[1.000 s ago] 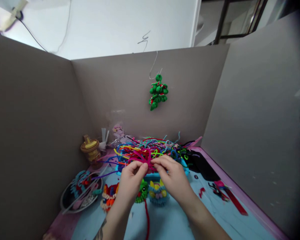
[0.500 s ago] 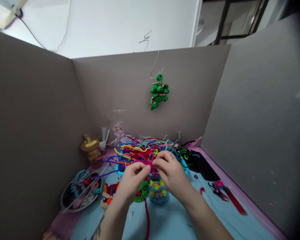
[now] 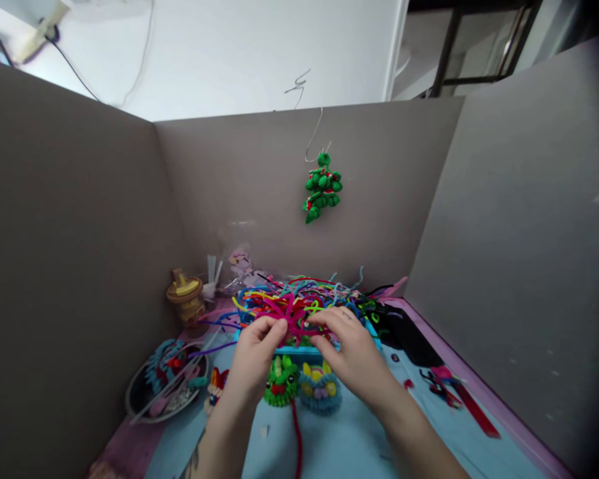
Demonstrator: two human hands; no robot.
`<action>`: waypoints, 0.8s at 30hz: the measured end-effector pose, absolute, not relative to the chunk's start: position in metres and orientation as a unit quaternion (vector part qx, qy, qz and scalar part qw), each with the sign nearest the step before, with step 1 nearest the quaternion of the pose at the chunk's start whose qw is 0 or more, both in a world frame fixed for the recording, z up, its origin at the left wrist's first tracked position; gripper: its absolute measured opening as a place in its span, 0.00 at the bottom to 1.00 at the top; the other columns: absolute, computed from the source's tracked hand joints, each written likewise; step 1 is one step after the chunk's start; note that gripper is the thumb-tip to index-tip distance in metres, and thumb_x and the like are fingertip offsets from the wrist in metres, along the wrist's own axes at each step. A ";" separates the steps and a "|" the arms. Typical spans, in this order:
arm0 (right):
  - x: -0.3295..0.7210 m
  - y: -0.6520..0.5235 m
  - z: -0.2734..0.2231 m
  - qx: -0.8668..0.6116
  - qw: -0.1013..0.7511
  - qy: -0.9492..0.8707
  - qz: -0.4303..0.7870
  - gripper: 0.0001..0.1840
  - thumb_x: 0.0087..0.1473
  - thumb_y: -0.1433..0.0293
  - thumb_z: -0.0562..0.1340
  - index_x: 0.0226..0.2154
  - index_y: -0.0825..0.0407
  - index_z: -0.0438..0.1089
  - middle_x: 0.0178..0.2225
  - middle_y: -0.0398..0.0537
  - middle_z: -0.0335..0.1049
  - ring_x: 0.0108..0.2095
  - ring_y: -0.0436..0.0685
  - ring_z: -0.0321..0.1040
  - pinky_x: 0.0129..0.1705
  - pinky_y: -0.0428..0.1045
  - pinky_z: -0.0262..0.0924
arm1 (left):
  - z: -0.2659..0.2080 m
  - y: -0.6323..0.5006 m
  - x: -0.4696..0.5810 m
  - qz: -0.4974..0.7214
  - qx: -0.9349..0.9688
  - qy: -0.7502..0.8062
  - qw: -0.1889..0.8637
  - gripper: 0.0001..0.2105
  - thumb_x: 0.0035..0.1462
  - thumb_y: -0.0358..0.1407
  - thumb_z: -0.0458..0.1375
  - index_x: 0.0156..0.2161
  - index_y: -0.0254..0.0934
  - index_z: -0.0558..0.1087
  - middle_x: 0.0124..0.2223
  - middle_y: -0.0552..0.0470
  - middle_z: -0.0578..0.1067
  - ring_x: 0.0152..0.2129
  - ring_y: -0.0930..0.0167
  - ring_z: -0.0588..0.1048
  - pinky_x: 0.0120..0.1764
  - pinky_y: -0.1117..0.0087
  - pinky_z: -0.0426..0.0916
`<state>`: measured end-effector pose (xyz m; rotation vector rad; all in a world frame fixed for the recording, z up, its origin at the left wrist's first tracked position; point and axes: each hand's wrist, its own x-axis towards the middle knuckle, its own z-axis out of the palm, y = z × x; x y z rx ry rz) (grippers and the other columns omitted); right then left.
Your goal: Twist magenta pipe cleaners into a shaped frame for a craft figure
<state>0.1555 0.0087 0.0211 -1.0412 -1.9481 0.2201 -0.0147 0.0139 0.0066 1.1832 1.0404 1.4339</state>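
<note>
Magenta fuzzy strips [image 3: 292, 315]: held above the worktop [image 3: 342, 449], in line with the blue tray [image 3: 302, 356] toward the far edge. Strands fan outward from a gathered middle, several pointing up and to the left; no single long axis can be established.

The worktop bears a light blue cover with pink along the left and right edges. Grey partitions [image 3: 239, 179] enclose the far, left and right edges; a white wall [image 3: 259, 53] rises beyond. A green ornament [image 3: 323, 189] hangs on the far partition. A bowl [image 3: 142, 418] stands by the left edge.

Left hand [image 3: 252, 352]: thumb and forefinger pinch the strips at their left side. Right hand [image 3: 354, 352]: fingers bent at the right side of the strips, thumb apart from forefinger; whether they grip a strand cannot be told.
</note>
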 end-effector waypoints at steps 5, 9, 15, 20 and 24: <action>0.163 0.019 0.014 -0.429 0.377 -0.815 0.097 0.07 0.50 0.76 0.56 0.31 0.50 0.68 0.31 0.44 0.69 0.36 0.54 0.64 0.39 0.49 0.56 | 0.011 0.018 -0.029 0.637 0.420 0.398 0.509 0.13 0.45 0.41 0.62 0.22 0.33 0.68 0.21 0.57 0.66 0.18 0.78 0.62 0.24 0.77 0.57; 0.159 0.022 0.007 -0.449 0.389 -0.795 0.122 0.13 0.50 0.73 0.58 0.41 0.51 0.64 0.27 0.43 0.66 0.30 0.52 0.63 0.34 0.47 0.57 | 0.017 0.017 -0.034 0.644 0.392 0.372 0.541 0.12 0.44 0.40 0.63 0.23 0.32 0.68 0.20 0.57 0.66 0.18 0.78 0.63 0.24 0.77 0.57; 0.156 0.026 0.000 -0.482 0.432 -0.759 0.068 0.09 0.50 0.72 0.57 0.38 0.51 0.65 0.28 0.43 0.67 0.30 0.53 0.64 0.33 0.46 0.56 | 0.014 0.016 -0.032 0.629 0.392 0.331 0.583 0.12 0.47 0.37 0.62 0.19 0.32 0.67 0.19 0.56 0.68 0.18 0.78 0.65 0.24 0.77 0.60; 0.164 0.034 0.000 -0.478 0.427 -0.767 0.037 0.09 0.50 0.76 0.54 0.29 0.50 0.69 0.30 0.45 0.69 0.34 0.53 0.65 0.37 0.47 0.57 | 0.017 0.016 -0.033 0.635 0.361 0.298 0.615 0.08 0.46 0.36 0.62 0.25 0.31 0.71 0.22 0.54 0.71 0.19 0.77 0.68 0.26 0.76 0.63; 0.176 0.038 0.002 -0.506 0.447 -0.738 0.013 0.09 0.52 0.73 0.54 0.28 0.51 0.70 0.29 0.46 0.68 0.33 0.54 0.65 0.36 0.47 0.57 | 0.025 0.018 -0.043 0.677 0.335 0.301 0.582 0.08 0.43 0.34 0.64 0.27 0.31 0.73 0.23 0.54 0.72 0.19 0.77 0.68 0.25 0.77 0.64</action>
